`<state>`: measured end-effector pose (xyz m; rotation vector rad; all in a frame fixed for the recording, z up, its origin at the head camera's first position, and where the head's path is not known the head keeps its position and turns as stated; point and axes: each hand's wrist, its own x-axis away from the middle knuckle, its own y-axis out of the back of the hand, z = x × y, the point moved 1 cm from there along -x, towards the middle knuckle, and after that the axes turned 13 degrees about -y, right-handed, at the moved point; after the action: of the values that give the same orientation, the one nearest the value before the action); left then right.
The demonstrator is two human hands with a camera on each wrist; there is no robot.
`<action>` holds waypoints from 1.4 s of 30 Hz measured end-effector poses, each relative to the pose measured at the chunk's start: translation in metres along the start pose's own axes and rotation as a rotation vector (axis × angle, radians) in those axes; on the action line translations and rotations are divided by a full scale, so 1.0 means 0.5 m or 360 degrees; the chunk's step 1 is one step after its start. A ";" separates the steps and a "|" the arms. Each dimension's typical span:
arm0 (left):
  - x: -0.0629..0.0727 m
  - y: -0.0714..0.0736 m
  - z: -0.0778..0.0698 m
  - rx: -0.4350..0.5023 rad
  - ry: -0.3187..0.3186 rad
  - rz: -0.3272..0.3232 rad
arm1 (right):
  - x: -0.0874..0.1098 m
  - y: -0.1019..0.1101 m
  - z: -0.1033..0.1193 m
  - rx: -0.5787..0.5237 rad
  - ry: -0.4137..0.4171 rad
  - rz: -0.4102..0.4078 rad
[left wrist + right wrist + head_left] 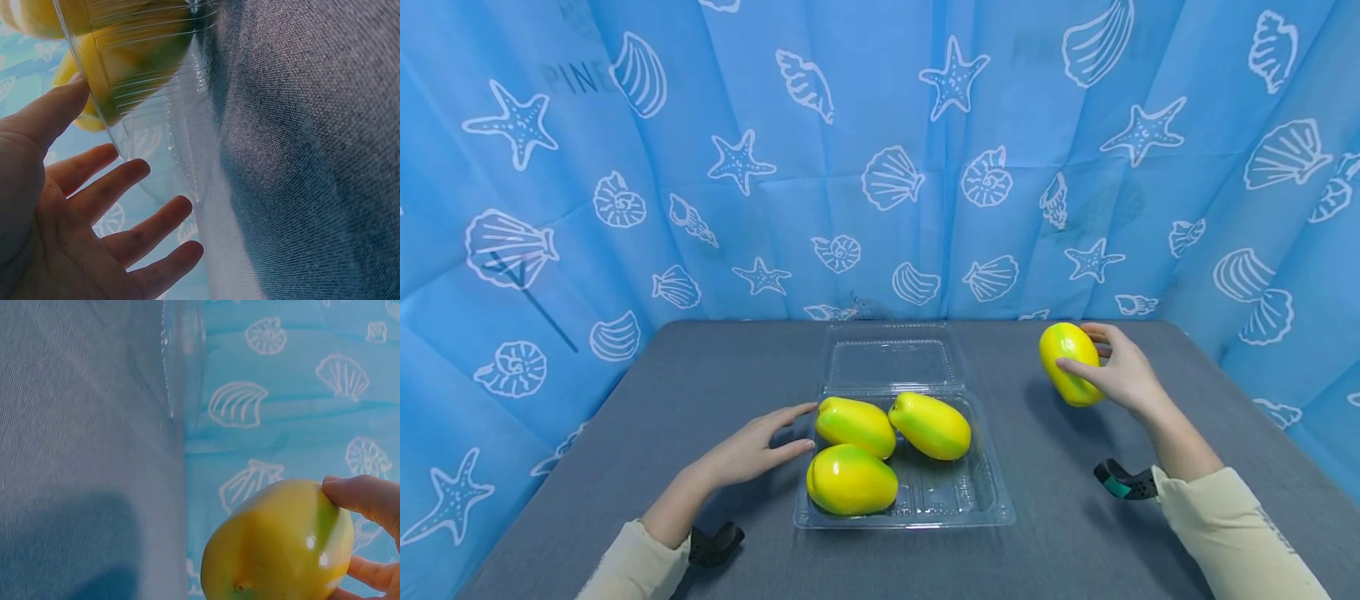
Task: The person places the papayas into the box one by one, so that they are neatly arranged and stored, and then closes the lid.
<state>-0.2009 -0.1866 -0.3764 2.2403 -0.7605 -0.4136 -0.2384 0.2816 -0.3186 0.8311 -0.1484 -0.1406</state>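
One glossy fruit (1064, 360), which we judge light, firm, slippery and best held round its middle, is gripped by the right hand (1116, 369) above the table (1000, 360), the left hand (751, 448) loosely spread at the clear tray (997, 487).

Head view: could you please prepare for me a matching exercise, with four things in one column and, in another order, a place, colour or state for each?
Things
1. Right hand
2. Left hand
3. Clear container
4. Curtain

Descriptions
A. Blue and white, behind the table
B. At the left side of the clear container
C. Gripping one yellow-green fruit
D. Lid open, with three fruits inside

Right pairs: 1-C, 2-B, 3-D, 4-A
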 end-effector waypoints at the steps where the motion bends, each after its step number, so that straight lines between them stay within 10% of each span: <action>1: 0.000 0.000 0.000 0.0001 0.0000 -0.0001 | 0.003 -0.001 0.004 0.0000 0.0010 0.0003; 42: 0.000 -0.001 -0.003 -0.0013 0.0000 0.0009 | 0.090 -0.044 0.096 -0.0103 0.0413 0.0098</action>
<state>-0.1999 -0.1857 -0.3756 2.2302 -0.7640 -0.4133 -0.2046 0.2240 -0.2997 0.7723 0.0742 0.0205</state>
